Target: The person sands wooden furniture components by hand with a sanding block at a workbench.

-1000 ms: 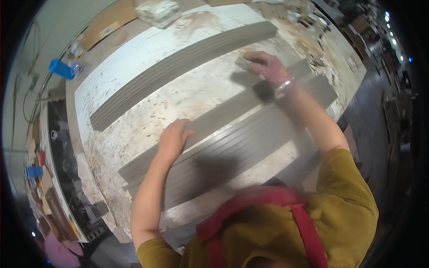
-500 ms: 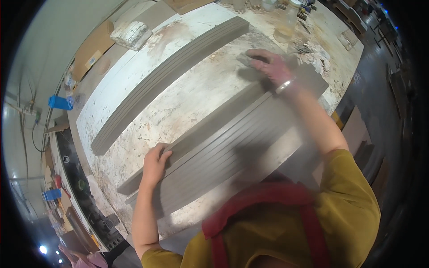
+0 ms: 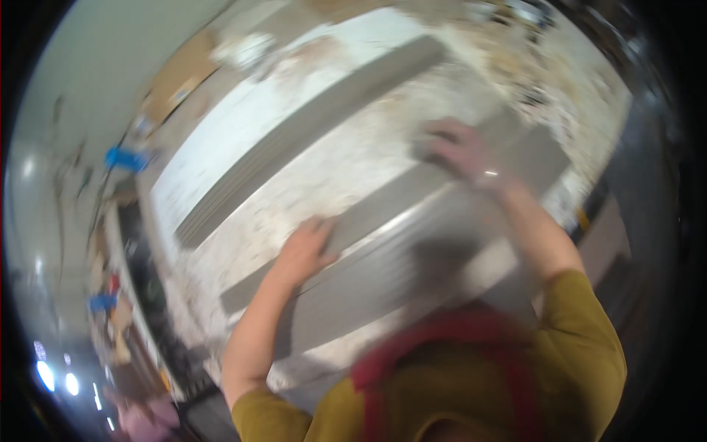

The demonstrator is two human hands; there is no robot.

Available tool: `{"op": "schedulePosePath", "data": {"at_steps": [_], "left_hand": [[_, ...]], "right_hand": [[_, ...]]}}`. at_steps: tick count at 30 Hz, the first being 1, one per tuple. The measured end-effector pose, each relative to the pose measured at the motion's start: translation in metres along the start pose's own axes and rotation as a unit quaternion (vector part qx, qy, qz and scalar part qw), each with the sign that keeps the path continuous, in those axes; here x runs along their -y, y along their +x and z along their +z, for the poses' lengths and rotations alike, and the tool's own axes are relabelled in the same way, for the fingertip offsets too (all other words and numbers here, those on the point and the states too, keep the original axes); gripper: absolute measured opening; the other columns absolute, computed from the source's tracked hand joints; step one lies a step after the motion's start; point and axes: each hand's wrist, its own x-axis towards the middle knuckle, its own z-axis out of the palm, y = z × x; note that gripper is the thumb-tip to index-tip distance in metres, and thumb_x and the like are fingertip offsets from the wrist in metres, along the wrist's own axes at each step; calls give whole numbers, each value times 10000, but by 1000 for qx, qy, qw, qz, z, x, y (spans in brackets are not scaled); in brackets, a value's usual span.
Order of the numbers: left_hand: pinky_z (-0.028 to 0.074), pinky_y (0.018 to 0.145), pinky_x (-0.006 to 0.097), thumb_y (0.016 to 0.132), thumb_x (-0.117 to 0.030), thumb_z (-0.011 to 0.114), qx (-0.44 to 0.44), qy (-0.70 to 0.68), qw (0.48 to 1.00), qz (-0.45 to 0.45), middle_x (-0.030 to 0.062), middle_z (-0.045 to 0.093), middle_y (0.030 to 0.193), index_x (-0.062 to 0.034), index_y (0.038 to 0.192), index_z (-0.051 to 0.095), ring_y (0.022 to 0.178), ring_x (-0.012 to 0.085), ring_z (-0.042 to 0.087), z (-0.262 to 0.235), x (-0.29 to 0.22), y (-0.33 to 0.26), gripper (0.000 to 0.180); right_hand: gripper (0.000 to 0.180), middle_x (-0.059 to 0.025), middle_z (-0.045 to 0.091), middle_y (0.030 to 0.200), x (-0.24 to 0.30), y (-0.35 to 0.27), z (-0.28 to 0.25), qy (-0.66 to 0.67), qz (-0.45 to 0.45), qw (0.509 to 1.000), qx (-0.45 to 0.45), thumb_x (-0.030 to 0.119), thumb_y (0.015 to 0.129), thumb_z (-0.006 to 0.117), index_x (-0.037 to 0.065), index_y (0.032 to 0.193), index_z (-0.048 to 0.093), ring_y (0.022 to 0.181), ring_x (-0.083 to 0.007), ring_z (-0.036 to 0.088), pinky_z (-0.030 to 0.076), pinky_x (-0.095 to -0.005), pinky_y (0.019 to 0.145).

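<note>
A long grey board (image 3: 375,205) lies slantwise on the white, stained worktop (image 3: 353,158), beside a wider grey grooved panel (image 3: 368,276) on its near side. My left hand (image 3: 308,247) is bent over the board toward its left end, thumb and fingers at its edges. Farther right, my right hand (image 3: 462,151), a shiny band at its wrist, is curled over a small grey pad (image 3: 423,144) on the board. Blur and the fingers hide most of the pad. Another long grey grooved strip (image 3: 309,136) lies apart on the far side.
A white wrapped bundle (image 3: 249,53) and brown cardboard (image 3: 180,77) lie at the back left. A blue cup (image 3: 127,160) lies at the left. Debris (image 3: 534,96) covers the far right of the worktop. A person in pink (image 3: 147,420) is at the lower left.
The whole view has shifted and blurred. My left hand has slid rightward along the board. My right hand, with the grey pad, has come nearer to me.
</note>
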Motion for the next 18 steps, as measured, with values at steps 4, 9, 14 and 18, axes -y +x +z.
{"op": "schedulePosePath", "data": {"at_steps": [4,9,14,18], "left_hand": [[466,893,371,787,-278,652,90,-215,972,34,160,616,1129,-40,1229,574,1017,276,585,-6,45,-6,508],[469,802,307,826,-286,626,170,-265,947,65,84,689,972,-80,1149,642,879,169,615,14,34,2,384],[472,827,388,825,-426,613,14,-135,990,-43,148,670,989,-37,1132,624,914,300,623,22,-21,-38,496],[441,876,430,825,-498,583,-86,-102,979,-157,150,640,1045,-50,1158,603,1012,327,582,8,-34,-96,559]], "right_hand": [[408,-116,600,1161,34,3,2,35,53,998,5,265,840,628,9,1156,606,1064,-229,562,431,-329,930],[483,-147,571,1235,-47,20,-8,-7,5,999,50,295,871,578,-36,1222,553,1148,-246,518,366,-343,1007],[520,-147,557,1242,-94,19,-11,40,5,993,111,302,868,597,-50,1243,526,1141,-238,511,361,-345,1005],[487,-142,551,1255,-105,29,-8,90,34,989,114,251,886,580,-43,1267,506,1148,-235,508,366,-339,1004]]}}
